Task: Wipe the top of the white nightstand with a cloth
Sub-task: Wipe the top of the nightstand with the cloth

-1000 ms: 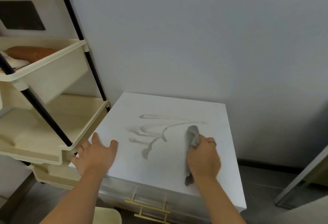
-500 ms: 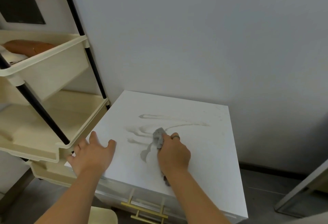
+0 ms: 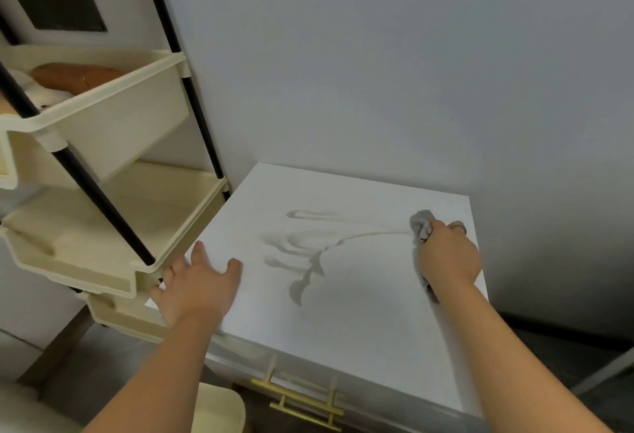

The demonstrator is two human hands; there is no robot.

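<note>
The white nightstand (image 3: 356,312) stands against the wall, with grey smear marks (image 3: 302,254) across the middle of its top. My right hand (image 3: 447,257) presses a bunched grey cloth (image 3: 421,225) onto the top near the right edge, towards the back. The cloth shows above the knuckles, and a dark end of it trails below the wrist. My left hand (image 3: 195,285) lies flat with fingers spread on the nightstand's front left corner.
A cream tiered shelf rack (image 3: 113,226) with black poles stands touching the nightstand's left side; a brown object (image 3: 73,77) lies in its upper bin. Gold drawer handles (image 3: 298,398) run along the nightstand front. The grey wall is directly behind. Dark floor lies to the right.
My right hand swept the cloth left to the middle smears, then back right to the top's right edge. The left hand stayed on the front left corner.
</note>
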